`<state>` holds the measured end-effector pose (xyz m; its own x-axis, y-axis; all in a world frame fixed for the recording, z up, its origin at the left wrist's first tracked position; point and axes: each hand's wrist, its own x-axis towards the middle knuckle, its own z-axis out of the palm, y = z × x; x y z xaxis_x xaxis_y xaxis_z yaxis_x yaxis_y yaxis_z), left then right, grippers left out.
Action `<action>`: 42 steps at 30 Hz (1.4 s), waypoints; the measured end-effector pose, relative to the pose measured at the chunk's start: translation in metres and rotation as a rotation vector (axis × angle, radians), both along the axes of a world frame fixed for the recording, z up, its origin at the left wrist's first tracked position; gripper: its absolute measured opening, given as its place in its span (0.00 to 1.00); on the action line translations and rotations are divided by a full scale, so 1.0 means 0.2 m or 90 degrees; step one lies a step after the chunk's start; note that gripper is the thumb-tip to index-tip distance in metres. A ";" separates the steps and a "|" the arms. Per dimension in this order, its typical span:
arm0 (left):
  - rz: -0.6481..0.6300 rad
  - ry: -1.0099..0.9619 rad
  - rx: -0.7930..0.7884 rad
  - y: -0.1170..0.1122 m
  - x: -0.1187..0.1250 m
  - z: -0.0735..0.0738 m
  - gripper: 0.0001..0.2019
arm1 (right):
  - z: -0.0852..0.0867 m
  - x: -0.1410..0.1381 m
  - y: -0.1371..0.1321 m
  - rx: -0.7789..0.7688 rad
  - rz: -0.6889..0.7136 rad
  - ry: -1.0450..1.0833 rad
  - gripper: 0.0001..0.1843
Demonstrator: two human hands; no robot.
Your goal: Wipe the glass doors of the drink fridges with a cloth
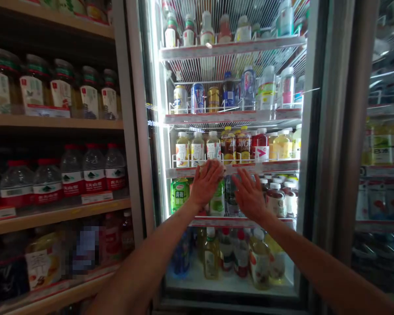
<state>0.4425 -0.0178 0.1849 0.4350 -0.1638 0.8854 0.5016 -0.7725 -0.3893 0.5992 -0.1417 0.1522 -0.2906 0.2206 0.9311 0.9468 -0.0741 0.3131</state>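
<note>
My left hand holds a pale cloth, long axis unclear — my right hand spreads wide — before a fridge of upright bottles.

Green-labelled container is reading 青梅; brown plastic bottles with yellow caps are showing 冰; clear plastic bottles with red caps are carrying 山泉; pale-yellow bottles with white caps are showing 茶.

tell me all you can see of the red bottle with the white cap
The red bottle looks like plastic, with a white cap and a white label bearing a pink V-like mark. It stands upright on a cooler shelf, between brown bottles and yellow bottles. The right hand is lower in the picture, apparently not touching it.
</note>
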 end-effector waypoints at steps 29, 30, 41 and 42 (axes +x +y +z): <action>0.124 -0.081 -0.194 -0.03 -0.13 -0.27 0.29 | -0.04 -0.05 0.10 0.054 -0.118 0.041 0.21; 0.124 -0.081 -0.191 -0.03 -0.14 -0.27 0.29 | -0.05 -0.02 0.08 0.056 -0.120 0.030 0.21; 0.081 -0.120 -0.217 -0.04 -0.10 -0.30 0.28 | -0.13 0.15 -0.04 0.109 -0.151 0.206 0.26; 0.079 -0.120 -0.215 -0.04 -0.10 -0.31 0.28 | -0.15 0.08 -0.01 0.066 -0.133 0.152 0.26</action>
